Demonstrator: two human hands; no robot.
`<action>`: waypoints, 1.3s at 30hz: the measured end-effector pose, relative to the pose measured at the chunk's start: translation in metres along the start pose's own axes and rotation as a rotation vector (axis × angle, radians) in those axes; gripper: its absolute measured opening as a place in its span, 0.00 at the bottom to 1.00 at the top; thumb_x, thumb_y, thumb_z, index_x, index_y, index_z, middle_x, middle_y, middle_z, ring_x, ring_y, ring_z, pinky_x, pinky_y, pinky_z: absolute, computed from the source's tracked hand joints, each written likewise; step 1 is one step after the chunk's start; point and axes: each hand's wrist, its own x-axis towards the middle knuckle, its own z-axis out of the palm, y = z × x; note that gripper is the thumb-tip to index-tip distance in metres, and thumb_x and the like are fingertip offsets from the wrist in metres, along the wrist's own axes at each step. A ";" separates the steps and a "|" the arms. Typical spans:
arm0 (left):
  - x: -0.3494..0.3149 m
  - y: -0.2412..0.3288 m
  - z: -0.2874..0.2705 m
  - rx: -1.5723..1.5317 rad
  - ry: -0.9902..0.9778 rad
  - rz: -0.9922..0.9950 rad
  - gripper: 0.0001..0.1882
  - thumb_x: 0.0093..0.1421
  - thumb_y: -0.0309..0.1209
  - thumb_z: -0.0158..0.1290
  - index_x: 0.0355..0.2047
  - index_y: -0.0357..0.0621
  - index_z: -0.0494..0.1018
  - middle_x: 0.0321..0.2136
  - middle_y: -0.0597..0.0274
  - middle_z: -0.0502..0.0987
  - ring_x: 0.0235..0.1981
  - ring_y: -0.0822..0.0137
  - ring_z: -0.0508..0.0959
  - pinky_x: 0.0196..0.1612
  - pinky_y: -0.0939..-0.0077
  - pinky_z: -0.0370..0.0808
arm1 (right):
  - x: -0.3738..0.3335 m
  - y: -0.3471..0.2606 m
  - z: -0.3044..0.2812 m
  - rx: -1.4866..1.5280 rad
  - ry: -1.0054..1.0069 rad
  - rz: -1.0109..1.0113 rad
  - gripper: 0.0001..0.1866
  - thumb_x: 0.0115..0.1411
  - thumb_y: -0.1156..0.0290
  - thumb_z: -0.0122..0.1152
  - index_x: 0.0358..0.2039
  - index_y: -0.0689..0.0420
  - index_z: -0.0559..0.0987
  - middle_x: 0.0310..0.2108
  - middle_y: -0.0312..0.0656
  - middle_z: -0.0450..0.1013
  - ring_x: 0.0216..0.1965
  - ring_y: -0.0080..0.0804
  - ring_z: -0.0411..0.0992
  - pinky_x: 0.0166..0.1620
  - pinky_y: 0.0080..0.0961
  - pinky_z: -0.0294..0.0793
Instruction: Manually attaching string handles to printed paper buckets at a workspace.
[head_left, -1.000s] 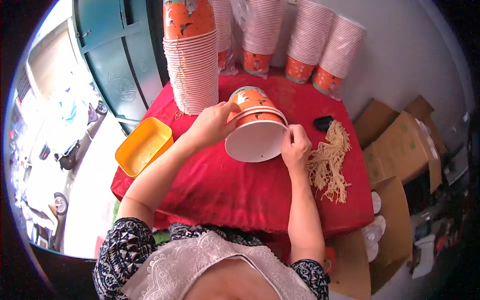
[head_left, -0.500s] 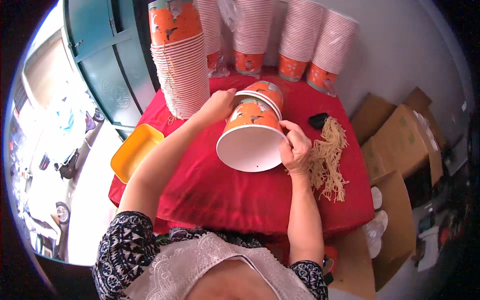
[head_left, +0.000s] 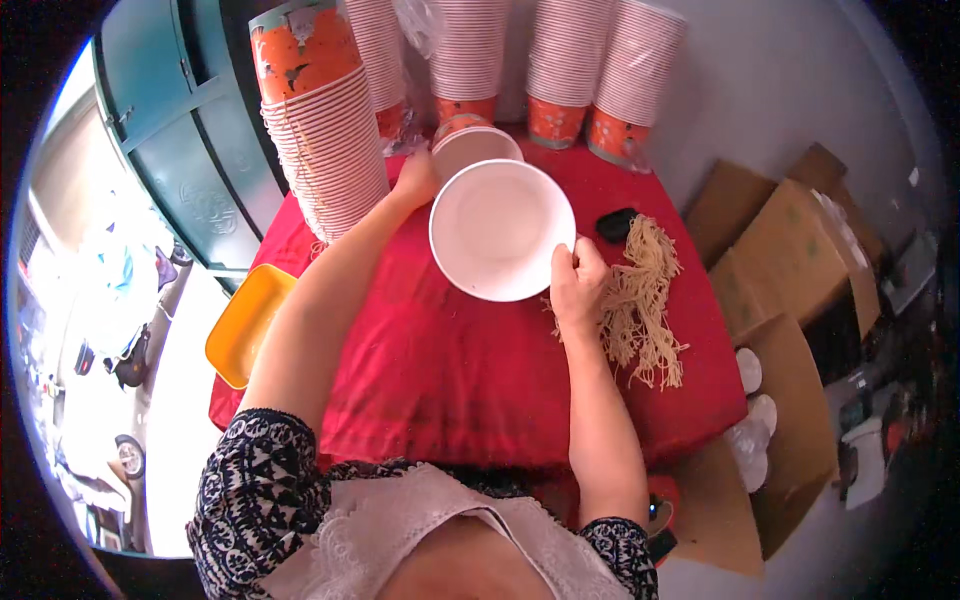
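Observation:
A paper bucket [head_left: 502,230] faces me with its round mouth, so its white inside shows. My right hand [head_left: 578,285] pinches its rim on the right side. Farther back lies a second paper bucket [head_left: 465,147], apart from the first, its mouth also turned my way and partly covered by it. My left hand [head_left: 418,180] is closed on the left edge of that second bucket; some of its fingers are hidden. A bundle of beige strings [head_left: 645,300] lies just right of my right hand, beside a small black object [head_left: 615,224].
A tall stack of orange-patterned buckets [head_left: 320,140] stands at the left, with several more stacks [head_left: 560,70] along the back wall. A yellow tray [head_left: 248,325] sits at the left edge of the red tablecloth [head_left: 440,390]. Cardboard boxes [head_left: 790,260] are on the right.
The two buckets, nested before, are now apart. My right hand has turned the near one's mouth up toward me; my left hand has moved the other back and left.

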 end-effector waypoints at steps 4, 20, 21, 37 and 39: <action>-0.012 0.018 -0.004 -0.512 0.081 -0.308 0.14 0.57 0.28 0.50 0.40 0.29 0.73 0.31 0.47 0.79 0.39 0.53 0.79 0.40 0.60 0.74 | -0.002 0.010 0.000 -0.048 0.060 0.085 0.18 0.58 0.73 0.55 0.16 0.62 0.60 0.13 0.33 0.58 0.19 0.16 0.55 0.21 0.26 0.55; -0.182 0.086 -0.157 -0.417 0.094 0.421 0.63 0.42 0.44 0.68 0.67 0.36 0.38 0.67 0.41 0.46 0.69 0.47 0.47 0.69 0.55 0.44 | -0.021 -0.014 0.012 0.654 -0.200 0.791 0.13 0.61 0.68 0.52 0.22 0.61 0.74 0.21 0.38 0.73 0.20 0.24 0.71 0.22 0.22 0.70; -0.185 0.093 -0.161 -0.373 0.062 0.380 0.66 0.41 0.43 0.70 0.68 0.36 0.35 0.68 0.43 0.43 0.70 0.53 0.45 0.70 0.61 0.43 | -0.023 0.001 0.011 0.578 -0.264 0.674 0.12 0.62 0.68 0.52 0.24 0.60 0.74 0.24 0.36 0.74 0.26 0.23 0.72 0.28 0.20 0.71; -0.217 0.083 -0.133 -0.670 0.290 -0.204 0.65 0.43 0.39 0.71 0.66 0.33 0.33 0.60 0.42 0.57 0.62 0.53 0.62 0.64 0.63 0.61 | 0.024 0.034 -0.054 -0.325 -0.285 0.206 0.07 0.61 0.72 0.57 0.32 0.63 0.78 0.28 0.37 0.74 0.28 0.22 0.69 0.32 0.24 0.68; -0.218 0.088 -0.139 -0.671 0.309 -0.208 0.65 0.43 0.39 0.71 0.66 0.32 0.33 0.60 0.42 0.57 0.62 0.54 0.62 0.64 0.63 0.60 | 0.025 0.026 -0.059 -0.540 -0.443 0.119 0.07 0.59 0.70 0.58 0.33 0.60 0.78 0.31 0.44 0.73 0.33 0.41 0.71 0.39 0.34 0.70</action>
